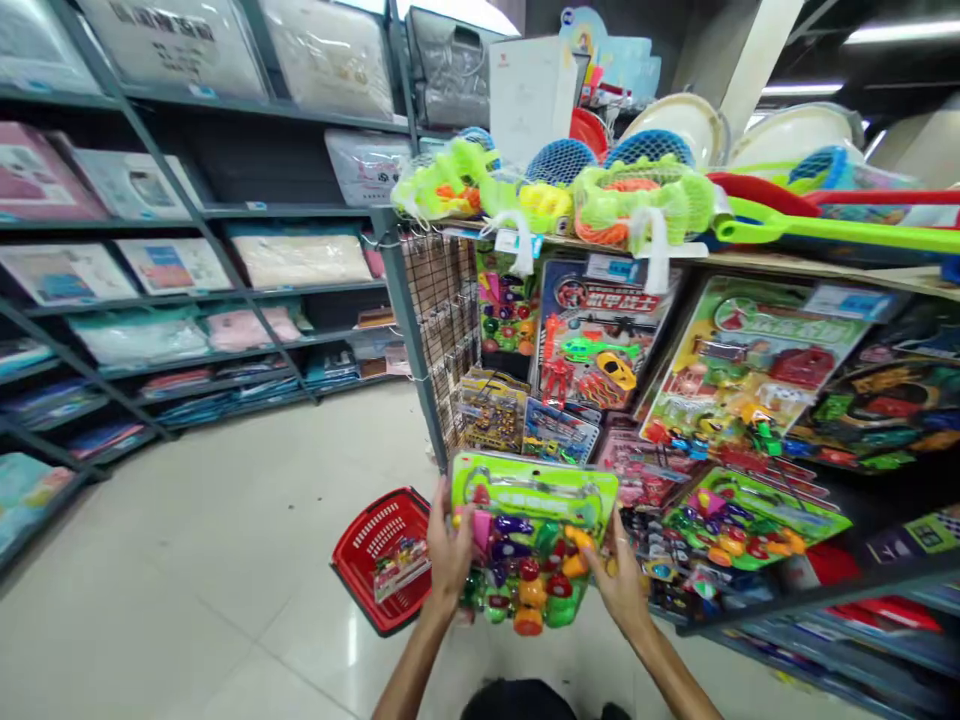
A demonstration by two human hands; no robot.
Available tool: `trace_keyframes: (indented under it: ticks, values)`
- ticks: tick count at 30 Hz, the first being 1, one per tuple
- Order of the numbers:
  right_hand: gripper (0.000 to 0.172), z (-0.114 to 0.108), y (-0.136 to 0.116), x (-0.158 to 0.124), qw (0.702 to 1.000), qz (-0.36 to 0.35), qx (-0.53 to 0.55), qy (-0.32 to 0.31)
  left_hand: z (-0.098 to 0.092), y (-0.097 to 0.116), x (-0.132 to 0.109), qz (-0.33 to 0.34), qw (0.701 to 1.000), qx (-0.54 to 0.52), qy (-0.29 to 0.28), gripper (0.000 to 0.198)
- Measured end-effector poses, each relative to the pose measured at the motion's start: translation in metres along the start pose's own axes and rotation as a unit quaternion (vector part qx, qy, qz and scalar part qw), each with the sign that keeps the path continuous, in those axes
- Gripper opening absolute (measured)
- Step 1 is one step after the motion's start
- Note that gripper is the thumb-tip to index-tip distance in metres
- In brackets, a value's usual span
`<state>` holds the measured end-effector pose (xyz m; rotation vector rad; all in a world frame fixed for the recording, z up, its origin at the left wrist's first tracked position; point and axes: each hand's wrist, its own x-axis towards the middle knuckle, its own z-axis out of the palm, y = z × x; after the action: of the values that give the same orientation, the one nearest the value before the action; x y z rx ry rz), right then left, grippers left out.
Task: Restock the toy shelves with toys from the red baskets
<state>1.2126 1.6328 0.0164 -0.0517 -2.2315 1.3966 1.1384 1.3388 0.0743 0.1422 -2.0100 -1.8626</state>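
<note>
Two hands hold one toy pack (525,545), the left hand (450,548) on its left edge and the right hand (621,580) on its right, thumbs toward the front. The pack is raised over the floor (255,540), printed side facing the wearer, its clear cover seemingly unopened. So far it is off the rack (411,330) and in hand; it is not in the basket (354,550), which sits on the floor just left of the left hand with some goods (403,568) already inside. Right of the pack, a similar card (757,515) leans out among other toys. Netted toys (645,205) line the rack's top. Farther left, shelves (247,205) carry bagged and boxed wares.
</note>
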Motion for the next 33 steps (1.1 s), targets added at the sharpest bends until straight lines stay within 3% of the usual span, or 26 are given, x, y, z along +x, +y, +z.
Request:
trace_keyframes:
  ticks: [2,5,8,12,19,23,28,33]
  values:
    - [0.088,0.042,-0.038,0.042,1.0,-0.024,-0.007,-0.008,-0.028,0.015,0.049,0.033,0.999,0.013,0.033,0.071]
    - [0.088,0.088,-0.086,0.109,0.999,-0.046,0.002,-0.016,-0.05,0.038,0.12,0.101,0.992,0.056,0.052,0.066]
    - [0.085,0.114,-0.117,0.168,0.997,-0.082,0.008,0.009,-0.05,0.055,0.184,0.147,0.985,0.08,0.031,0.069]
    - [0.077,0.127,-0.132,0.228,0.991,-0.123,0.005,0.054,-0.032,0.07,0.25,0.195,0.974,0.112,-0.017,0.093]
    - [0.074,0.143,-0.143,0.291,0.983,-0.151,-0.014,0.103,-0.001,0.097,0.319,0.267,0.951,0.156,-0.011,0.09]
    - [0.085,0.159,-0.148,0.307,0.98,-0.139,-0.04,0.135,0.014,0.103,0.349,0.288,0.948,0.133,-0.031,0.085]
    - [0.083,0.169,-0.164,0.323,0.969,-0.141,-0.087,0.184,0.033,0.108,0.384,0.314,0.945,0.079,-0.049,0.07]
    - [0.084,0.182,-0.192,0.344,0.951,-0.166,-0.14,0.222,0.035,0.113,0.416,0.314,0.949,0.03,-0.03,0.067]
